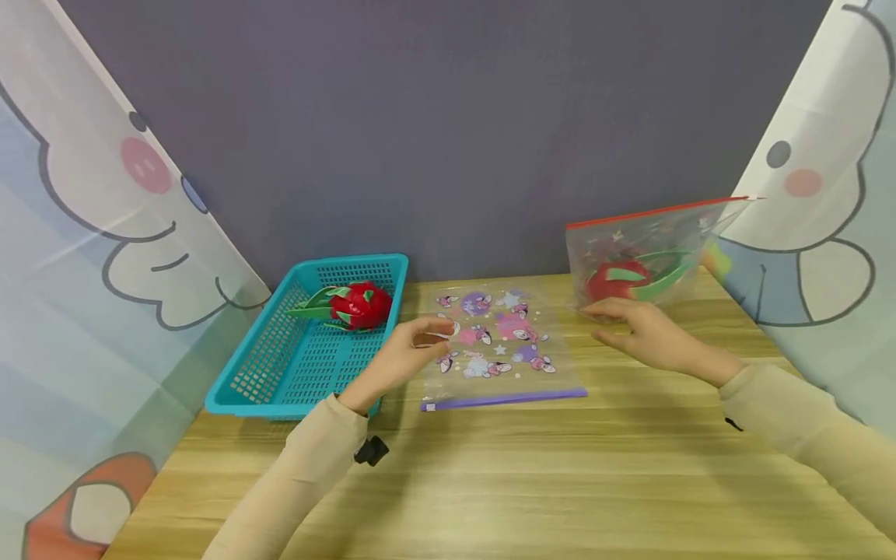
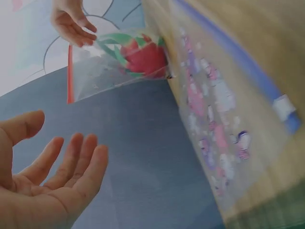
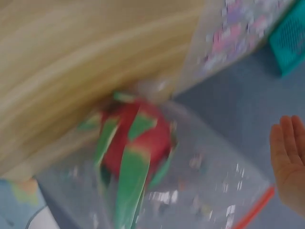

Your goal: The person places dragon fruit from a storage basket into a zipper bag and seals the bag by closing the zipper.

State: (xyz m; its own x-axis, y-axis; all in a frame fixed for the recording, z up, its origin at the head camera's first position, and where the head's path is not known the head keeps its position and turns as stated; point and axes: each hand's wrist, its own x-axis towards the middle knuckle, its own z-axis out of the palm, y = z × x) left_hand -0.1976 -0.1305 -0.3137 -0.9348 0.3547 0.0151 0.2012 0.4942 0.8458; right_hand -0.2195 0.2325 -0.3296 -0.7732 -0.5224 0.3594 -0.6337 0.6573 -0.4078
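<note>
My left hand [image 1: 409, 350] hovers between the blue basket and a flat clear zip bag [image 1: 500, 334] with a purple closure. Its fingers are loosely bent and apart, with nothing between them, as the left wrist view also shows. A second clear zip bag [image 1: 595, 243], with a red closure along its top, stands upright at the back right. Inside it is a red dragon fruit [image 3: 138, 124] with green leaf tips. My right hand [image 1: 647, 334] is in front of this bag, fingers extended and overlapping its lower part, holding nothing.
At the left, the blue perforated basket [image 1: 241, 408] holds another red dragon fruit [image 1: 369, 306] with green leaves. A dark grey panel [image 1: 448, 140] rises behind the wooden table [image 1: 532, 482]. Cartoon-printed sheets [image 1: 77, 311] hang on both sides.
</note>
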